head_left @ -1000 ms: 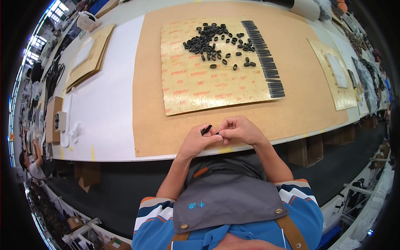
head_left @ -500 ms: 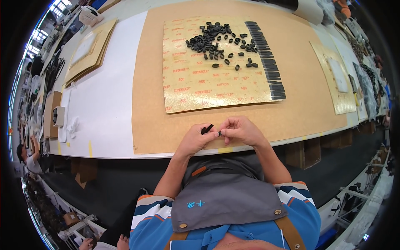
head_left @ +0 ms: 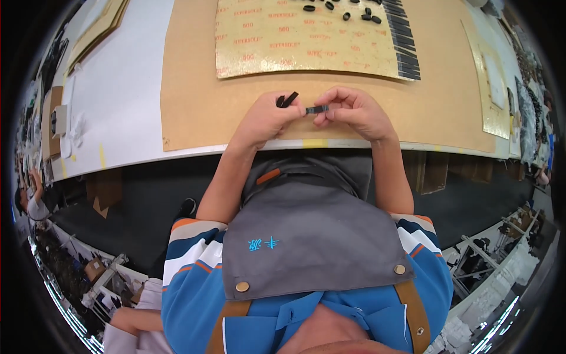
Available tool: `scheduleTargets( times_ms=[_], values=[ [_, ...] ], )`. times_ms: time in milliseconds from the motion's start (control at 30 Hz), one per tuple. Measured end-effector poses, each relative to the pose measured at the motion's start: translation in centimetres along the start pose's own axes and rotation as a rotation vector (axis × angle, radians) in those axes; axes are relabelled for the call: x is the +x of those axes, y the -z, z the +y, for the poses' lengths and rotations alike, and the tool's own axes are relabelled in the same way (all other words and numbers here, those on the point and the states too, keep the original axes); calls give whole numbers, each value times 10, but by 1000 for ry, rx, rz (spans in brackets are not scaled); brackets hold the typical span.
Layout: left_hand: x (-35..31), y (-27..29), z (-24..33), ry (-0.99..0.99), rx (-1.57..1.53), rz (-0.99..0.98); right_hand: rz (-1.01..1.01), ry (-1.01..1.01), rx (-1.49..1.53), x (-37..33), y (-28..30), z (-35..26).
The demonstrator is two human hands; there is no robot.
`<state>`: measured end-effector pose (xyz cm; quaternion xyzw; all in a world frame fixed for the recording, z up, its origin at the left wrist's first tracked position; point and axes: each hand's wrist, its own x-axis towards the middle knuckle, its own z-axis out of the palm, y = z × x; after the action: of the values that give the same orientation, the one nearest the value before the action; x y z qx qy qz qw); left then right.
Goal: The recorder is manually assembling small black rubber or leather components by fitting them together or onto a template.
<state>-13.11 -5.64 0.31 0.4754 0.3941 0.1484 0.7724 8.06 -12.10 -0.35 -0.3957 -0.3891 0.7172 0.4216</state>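
A short black strip (head_left: pixel 317 110) is held straight between my two hands, above the brown sheet near the table's front edge. My left hand (head_left: pixel 263 120) pinches its left end with thumb and finger. More black strip pieces (head_left: pixel 288 99) stick up from the same hand's curled fingers. At the other end, the thumb and fingertips of my right hand (head_left: pixel 364 114) grip the strip. Beyond the hands, several small black loops (head_left: pixel 346 16) lie on a yellowish printed board (head_left: pixel 265 62). A row of flat black strips (head_left: pixel 407 59) lines that board's right edge.
Brown paper (head_left: pixel 188 118) covers the middle of the white table (head_left: pixel 131 106). Stacked boards (head_left: pixel 97 32) are at the far left, with a small box (head_left: pixel 58 118) nearer. Another board (head_left: pixel 492 112) lies at the right. A seated person's arm (head_left: pixel 138 321) shows at the lower left.
The view has tilted, so the board and table sit higher in the picture. My hands have drawn slightly apart, and the strip between them now shows at length.
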Motion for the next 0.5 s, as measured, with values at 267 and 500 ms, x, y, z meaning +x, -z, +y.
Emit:
scheduleTargets(
  times_ms=[267, 500],
  values=[
    [-2, -4, -3, 6, 102, 21, 45, -108, 8, 0, -10, -4],
    [-3, -7, -4, -13, 132, 47, 106, -149, -21, 3, -15, -4]
  ],
)
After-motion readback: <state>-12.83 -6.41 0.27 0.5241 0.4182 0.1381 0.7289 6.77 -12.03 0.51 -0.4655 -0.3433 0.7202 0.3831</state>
